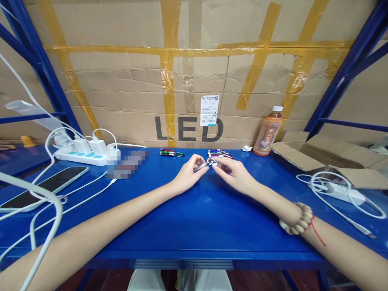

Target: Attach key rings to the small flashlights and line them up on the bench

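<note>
Pinching slim silvery piece [200, 166], left hand [188, 176], thin pale loop [213, 161], right hand [238, 176].

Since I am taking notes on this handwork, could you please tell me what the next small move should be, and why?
I would probably turn the metal loop slightly with the right hand while the left hand steadies the silver piece, because both hands meet at these small parts, and whether they are joined is too small to tell.
</note>
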Tool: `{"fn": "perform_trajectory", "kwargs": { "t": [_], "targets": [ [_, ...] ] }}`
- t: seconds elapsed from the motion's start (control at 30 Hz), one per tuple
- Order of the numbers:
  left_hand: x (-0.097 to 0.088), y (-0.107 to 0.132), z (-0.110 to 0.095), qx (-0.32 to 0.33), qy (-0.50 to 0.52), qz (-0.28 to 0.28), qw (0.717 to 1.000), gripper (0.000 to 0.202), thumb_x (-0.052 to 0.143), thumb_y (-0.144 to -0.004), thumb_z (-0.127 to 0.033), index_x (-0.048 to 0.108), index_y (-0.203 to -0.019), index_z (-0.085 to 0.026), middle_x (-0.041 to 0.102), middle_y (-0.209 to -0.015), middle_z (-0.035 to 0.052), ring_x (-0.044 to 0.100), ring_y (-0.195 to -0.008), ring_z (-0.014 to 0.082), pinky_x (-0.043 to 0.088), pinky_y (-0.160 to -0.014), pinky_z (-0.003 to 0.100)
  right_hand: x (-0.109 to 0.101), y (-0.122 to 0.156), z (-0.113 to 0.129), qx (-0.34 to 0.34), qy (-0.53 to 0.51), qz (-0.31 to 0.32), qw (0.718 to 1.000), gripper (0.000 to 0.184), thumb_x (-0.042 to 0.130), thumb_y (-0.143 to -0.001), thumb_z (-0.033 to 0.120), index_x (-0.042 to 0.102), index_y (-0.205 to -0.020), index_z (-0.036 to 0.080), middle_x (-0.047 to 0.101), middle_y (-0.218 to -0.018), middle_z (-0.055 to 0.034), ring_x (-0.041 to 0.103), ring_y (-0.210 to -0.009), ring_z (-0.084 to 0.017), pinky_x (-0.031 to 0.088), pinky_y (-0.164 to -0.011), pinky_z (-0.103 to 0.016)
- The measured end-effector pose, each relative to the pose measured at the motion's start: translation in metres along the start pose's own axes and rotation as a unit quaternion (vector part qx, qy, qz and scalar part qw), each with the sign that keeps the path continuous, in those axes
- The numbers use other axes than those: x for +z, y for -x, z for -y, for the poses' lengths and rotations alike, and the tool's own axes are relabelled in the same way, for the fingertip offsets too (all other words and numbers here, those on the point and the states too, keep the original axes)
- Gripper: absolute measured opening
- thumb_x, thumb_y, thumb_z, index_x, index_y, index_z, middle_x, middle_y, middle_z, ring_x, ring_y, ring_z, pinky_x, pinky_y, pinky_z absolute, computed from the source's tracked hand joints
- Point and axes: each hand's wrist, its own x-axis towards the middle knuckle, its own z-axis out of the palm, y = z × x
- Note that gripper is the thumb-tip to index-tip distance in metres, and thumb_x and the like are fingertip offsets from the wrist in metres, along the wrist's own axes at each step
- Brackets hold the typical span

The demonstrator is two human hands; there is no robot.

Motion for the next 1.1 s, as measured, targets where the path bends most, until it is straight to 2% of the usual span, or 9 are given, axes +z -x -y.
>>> {"fn": "perform_trajectory", "kwargs": {
  "t": [0.07, 0.13, 0.27, 0.37, 0.47, 0.67, 0.83, 1.0, 1.1],
  "targets": [
    [-0.001, -0.001, 0.001, 0.012, -0.031, -0.026, 0.999, 0.018, 0.057, -0.076, -0.03, 0.05, -0.085, -0.017, 0.053, -0.084, 0.0004, 0.05, -0.076, 0.0113, 0.039, -0.072, 0.024, -0.001, 0.0, -0.002, 0.053, -0.009, 0.005, 0.999, 0.036, 0.046, -0.086, 0.038, 0.057, -0.112, 0.016, 0.062, -0.086, -0.0067, 0.058, -0.068, -0.015, 0.05, -0.061, -0.028],
    [-0.002, -0.001, 0.0, 0.031, -0.061, -0.033, 0.997, 0.018, 0.06, -0.074, -0.03, 0.056, -0.084, -0.016, 0.054, -0.086, 0.0021, 0.051, -0.08, 0.0134, 0.04, -0.075, 0.026, -0.003, 0.0, -0.003, 0.077, -0.035, -0.007, 0.996, 0.039, 0.047, -0.085, 0.04, 0.054, -0.117, 0.018, 0.06, -0.096, -0.0083, 0.059, -0.076, -0.016, 0.051, -0.063, -0.029],
    [-0.002, 0.001, -0.005, 0.06, -0.087, 0.012, 0.994, 0.014, 0.057, -0.077, -0.029, 0.061, -0.082, -0.016, 0.053, -0.084, 0.0031, 0.052, -0.083, 0.0148, 0.04, -0.076, 0.026, -0.001, -0.001, 0.001, 0.053, -0.109, -0.002, 0.993, 0.039, 0.047, -0.085, 0.038, 0.051, -0.12, 0.02, 0.057, -0.108, -0.0091, 0.056, -0.095, -0.018, 0.05, -0.079, -0.034],
    [0.0, 0.003, -0.006, 0.053, -0.059, 0.041, 0.996, 0.015, 0.046, -0.084, -0.027, 0.054, -0.092, -0.017, 0.052, -0.087, 0.0027, 0.052, -0.077, 0.0128, 0.04, -0.071, 0.025, 0.004, 0.001, 0.005, 0.04, -0.137, 0.058, 0.988, 0.039, 0.044, -0.087, 0.036, 0.051, -0.121, 0.018, 0.062, -0.093, -0.007, 0.058, -0.089, -0.017, 0.048, -0.08, -0.035],
    [0.0, 0.004, -0.005, 0.029, -0.019, 0.04, 0.999, 0.015, 0.038, -0.087, -0.027, 0.043, -0.098, -0.019, 0.05, -0.092, 0.002, 0.05, -0.07, 0.0098, 0.039, -0.065, 0.023, 0.007, 0.002, 0.008, 0.059, -0.15, 0.104, 0.981, 0.041, 0.04, -0.089, 0.033, 0.048, -0.124, 0.014, 0.062, -0.077, -0.0037, 0.058, -0.068, -0.014, 0.048, -0.068, -0.029],
    [0.0, 0.003, -0.008, -0.023, -0.037, 0.016, 0.999, 0.013, 0.039, -0.086, -0.031, 0.04, -0.089, -0.019, 0.047, -0.08, -0.0017, 0.04, -0.057, 0.0074, 0.034, -0.057, 0.022, 0.006, 0.003, 0.005, 0.121, -0.157, 0.098, 0.975, 0.041, 0.032, -0.091, 0.039, 0.06, -0.101, 0.011, 0.053, -0.065, -0.0008, 0.047, -0.053, -0.01, 0.039, -0.054, -0.022],
    [0.001, 0.002, -0.006, -0.01, -0.084, 0.06, 0.995, 0.014, 0.038, -0.086, -0.032, 0.042, -0.09, -0.019, 0.045, -0.067, -0.0042, 0.042, -0.063, 0.0107, 0.033, -0.063, 0.023, 0.007, 0.002, 0.004, 0.135, -0.185, 0.121, 0.966, 0.044, 0.035, -0.088, 0.049, 0.055, -0.072, 0.013, 0.045, -0.054, 0.0022, 0.042, -0.051, -0.009, 0.033, -0.051, -0.022],
    [-0.001, 0.005, -0.007, 0.015, -0.057, 0.08, 0.995, 0.02, 0.036, -0.087, -0.034, 0.037, -0.101, -0.02, 0.042, -0.062, -0.0062, 0.042, -0.059, 0.0108, 0.032, -0.061, 0.023, 0.007, 0.002, 0.008, 0.121, -0.195, 0.164, 0.959, 0.046, 0.036, -0.087, 0.053, 0.056, -0.071, 0.014, 0.038, -0.052, 0.0042, 0.033, -0.048, -0.007, 0.027, -0.048, -0.022],
    [-0.003, 0.006, -0.008, 0.008, -0.051, 0.073, 0.996, 0.025, 0.032, -0.089, -0.04, 0.039, -0.104, -0.021, 0.042, -0.062, -0.0052, 0.043, -0.06, 0.0115, 0.033, -0.062, 0.024, 0.009, 0.001, 0.005, 0.103, -0.176, 0.142, 0.969, 0.046, 0.037, -0.087, 0.051, 0.059, -0.073, 0.013, 0.05, -0.062, 0.001, 0.042, -0.057, -0.009, 0.033, -0.054, -0.023]
  ]
}}
